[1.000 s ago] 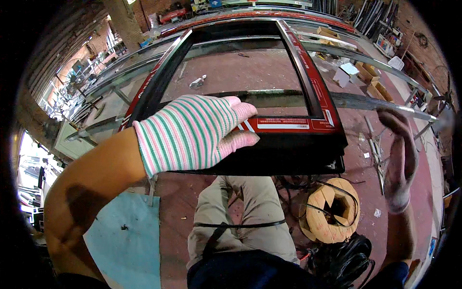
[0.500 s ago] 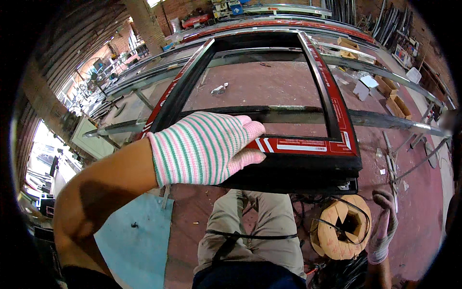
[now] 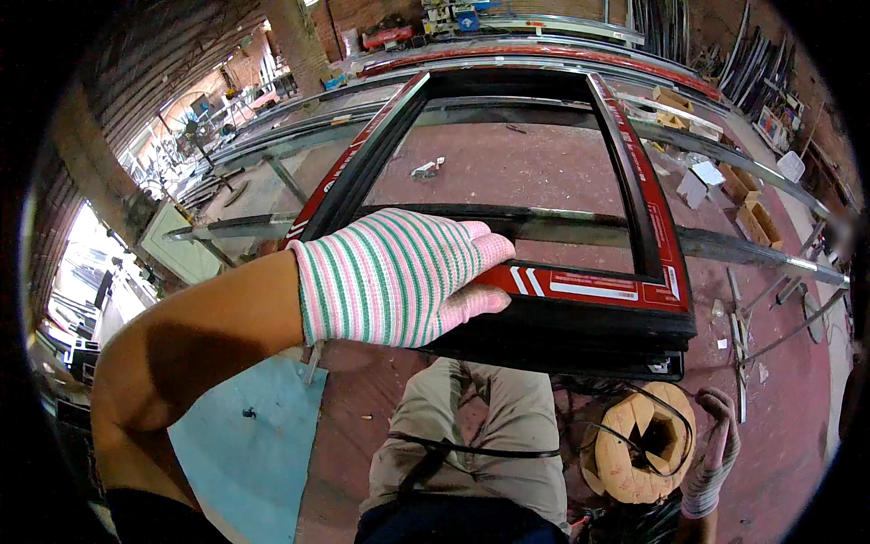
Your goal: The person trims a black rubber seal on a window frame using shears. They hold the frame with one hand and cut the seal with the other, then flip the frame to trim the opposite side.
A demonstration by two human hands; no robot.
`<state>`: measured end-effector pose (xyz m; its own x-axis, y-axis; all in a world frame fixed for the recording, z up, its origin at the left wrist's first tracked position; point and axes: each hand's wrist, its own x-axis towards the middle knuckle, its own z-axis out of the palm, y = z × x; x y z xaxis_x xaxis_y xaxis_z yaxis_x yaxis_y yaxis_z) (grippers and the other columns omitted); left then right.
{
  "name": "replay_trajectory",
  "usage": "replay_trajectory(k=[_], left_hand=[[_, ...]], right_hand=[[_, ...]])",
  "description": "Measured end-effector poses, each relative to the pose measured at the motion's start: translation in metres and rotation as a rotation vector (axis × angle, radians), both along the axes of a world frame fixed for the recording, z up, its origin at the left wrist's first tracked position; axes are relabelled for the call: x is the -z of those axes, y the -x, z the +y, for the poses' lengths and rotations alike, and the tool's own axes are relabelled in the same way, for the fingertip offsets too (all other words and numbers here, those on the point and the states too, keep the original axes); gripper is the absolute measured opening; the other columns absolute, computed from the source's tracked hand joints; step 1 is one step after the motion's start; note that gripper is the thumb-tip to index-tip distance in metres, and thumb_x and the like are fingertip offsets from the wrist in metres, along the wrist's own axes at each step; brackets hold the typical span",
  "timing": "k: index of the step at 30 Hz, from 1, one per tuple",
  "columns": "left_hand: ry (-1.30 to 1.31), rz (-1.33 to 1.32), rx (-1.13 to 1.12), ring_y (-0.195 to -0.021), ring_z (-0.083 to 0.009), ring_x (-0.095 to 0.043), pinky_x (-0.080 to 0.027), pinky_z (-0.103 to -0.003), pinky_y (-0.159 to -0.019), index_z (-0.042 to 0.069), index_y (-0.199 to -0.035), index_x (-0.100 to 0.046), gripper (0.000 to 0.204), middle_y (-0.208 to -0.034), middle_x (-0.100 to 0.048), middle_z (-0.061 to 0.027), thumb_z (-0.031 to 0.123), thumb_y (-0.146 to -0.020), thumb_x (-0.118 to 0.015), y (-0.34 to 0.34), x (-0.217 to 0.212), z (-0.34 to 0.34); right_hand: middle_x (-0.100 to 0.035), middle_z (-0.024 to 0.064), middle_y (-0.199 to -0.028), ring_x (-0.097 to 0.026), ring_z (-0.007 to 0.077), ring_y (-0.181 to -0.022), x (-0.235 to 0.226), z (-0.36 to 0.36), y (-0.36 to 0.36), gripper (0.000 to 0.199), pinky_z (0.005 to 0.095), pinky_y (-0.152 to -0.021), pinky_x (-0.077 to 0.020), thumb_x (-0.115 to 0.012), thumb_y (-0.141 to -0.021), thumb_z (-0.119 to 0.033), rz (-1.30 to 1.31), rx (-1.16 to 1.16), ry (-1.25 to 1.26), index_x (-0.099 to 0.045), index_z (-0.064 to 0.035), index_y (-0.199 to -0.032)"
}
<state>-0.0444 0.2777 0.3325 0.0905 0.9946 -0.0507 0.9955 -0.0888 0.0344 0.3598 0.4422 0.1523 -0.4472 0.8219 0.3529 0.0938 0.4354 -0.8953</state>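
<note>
My left hand [image 3: 399,276], in a white, pink and green striped knit glove, grips the near left part of a black rectangular window frame [image 3: 580,331]. Its fingers lie over the top face and the thumb presses on the near side. Red and white printed film covers parts of the frame's top. Low on the right, my right hand [image 3: 713,453], also gloved, is raised beside a cardboard spool [image 3: 625,444]. Its fingers point up, bent at the tips, with nothing visible in them. A thin black strip [image 3: 480,449] lies across my thighs.
The window frame rests on metal rails [image 3: 752,249] of a long rack. A pale blue sheet [image 3: 245,444] lies on the floor at the left. Cardboard boxes [image 3: 757,222] stand at the right. Long metal profiles [image 3: 544,36] are stacked at the back.
The whole view has shifted slightly, so the window frame sits a little farther right and lower. My right hand has dropped slightly beside the spool. My left hand keeps its grip.
</note>
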Motion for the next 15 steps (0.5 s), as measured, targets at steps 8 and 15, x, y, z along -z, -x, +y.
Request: replay_trajectory(k=[8, 15], left_hand=[[-0.121, -0.003, 0.070, -0.100, -0.0420, -0.066, -0.056, -0.048, -0.087, 0.002, -0.134, -0.057, 0.047, -0.109, -0.066, -0.0204, 0.034, -0.100, -0.062, 0.013, 0.011, -0.012], [-0.059, -0.033, 0.036, -0.097, -0.0413, -0.067, -0.057, -0.048, -0.085, 0.003, -0.133, -0.057, 0.047, -0.109, -0.067, -0.0204, 0.037, -0.101, -0.061, 0.025, 0.008, -0.019]], right_hand=[[-0.062, 0.0199, -0.123, -0.060, 0.0302, -0.116, 0.005, -0.003, 0.000, 0.044, 0.0430, -0.106, -0.0459, -0.037, -0.110, -0.028, 0.053, -0.021, -0.039, -0.064, 0.0070, -0.115], [-0.062, 0.0203, -0.127, -0.058, 0.0306, -0.121, -0.016, -0.008, 0.006, 0.047, 0.0447, -0.110, -0.0419, -0.037, -0.111, -0.030, 0.028, -0.045, -0.120, -0.064, 0.0076, -0.116]])
